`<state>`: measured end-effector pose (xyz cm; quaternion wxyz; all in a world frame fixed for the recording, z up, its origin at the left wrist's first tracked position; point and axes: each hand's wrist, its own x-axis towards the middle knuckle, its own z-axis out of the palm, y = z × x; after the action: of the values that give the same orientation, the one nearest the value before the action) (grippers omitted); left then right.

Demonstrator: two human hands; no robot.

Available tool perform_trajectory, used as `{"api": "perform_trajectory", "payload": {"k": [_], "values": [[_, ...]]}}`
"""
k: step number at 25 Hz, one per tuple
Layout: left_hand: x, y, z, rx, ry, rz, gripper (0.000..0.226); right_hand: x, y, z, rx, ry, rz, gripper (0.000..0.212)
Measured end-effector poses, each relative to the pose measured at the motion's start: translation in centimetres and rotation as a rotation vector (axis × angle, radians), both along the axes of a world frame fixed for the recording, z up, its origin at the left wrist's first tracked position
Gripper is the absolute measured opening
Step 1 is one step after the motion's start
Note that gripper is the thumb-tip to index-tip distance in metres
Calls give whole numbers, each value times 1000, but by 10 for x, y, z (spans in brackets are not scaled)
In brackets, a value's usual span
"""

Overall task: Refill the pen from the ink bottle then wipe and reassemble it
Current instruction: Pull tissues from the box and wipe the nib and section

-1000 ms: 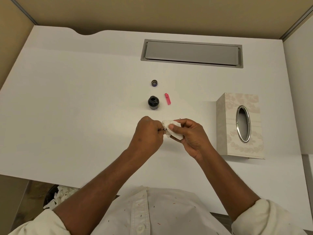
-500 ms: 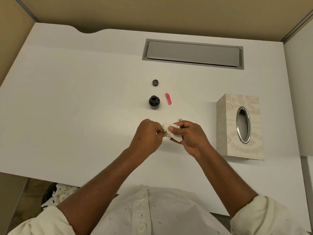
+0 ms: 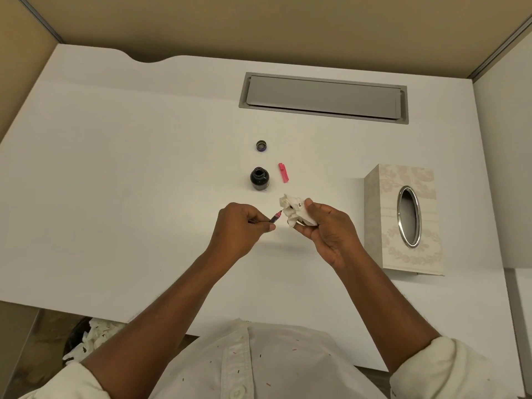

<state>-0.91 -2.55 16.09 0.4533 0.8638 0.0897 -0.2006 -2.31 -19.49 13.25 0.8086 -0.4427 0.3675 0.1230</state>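
Head view
Left hand (image 3: 241, 228): fingers curled round the pen (image 3: 275, 218), pinching its rear part; only a short pink and dark front stretch shows past the fingertips.
Pen: held above the desk (image 3: 129, 182), tilted up and to the right, its front end at the edge of the tissue (image 3: 292, 208).
Right hand (image 3: 326, 230): grips the crumpled white tissue, which bears dark ink spots.
Ink bottle (image 3: 259, 179): upright, uncapped, dark ink inside, just beyond the hands.
Bottle cap (image 3: 261, 146): lies apart, farther back, hollow side up.
Pink pen cap (image 3: 283, 172): lies flat just right of the bottle.
Tissue box (image 3: 403, 220): right of the hands; its metal-rimmed oval opening shows only dark inside.
Bin (image 3: 83, 338): below the desk edge at lower left, holds crumpled white paper.
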Motion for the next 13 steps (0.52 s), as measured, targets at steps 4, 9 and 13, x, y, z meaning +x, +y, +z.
{"api": "perform_trajectory", "payload": {"k": [4,9,13], "values": [[1,3,3,-179,42,106,6,4,0,7,66,-18,-19,21],[2,3,1,-450,182,200,7,8,6,9,106,15,-82,18],[3,0,-1,-623,261,242,9,10,14,8,100,29,-138,25]]}}
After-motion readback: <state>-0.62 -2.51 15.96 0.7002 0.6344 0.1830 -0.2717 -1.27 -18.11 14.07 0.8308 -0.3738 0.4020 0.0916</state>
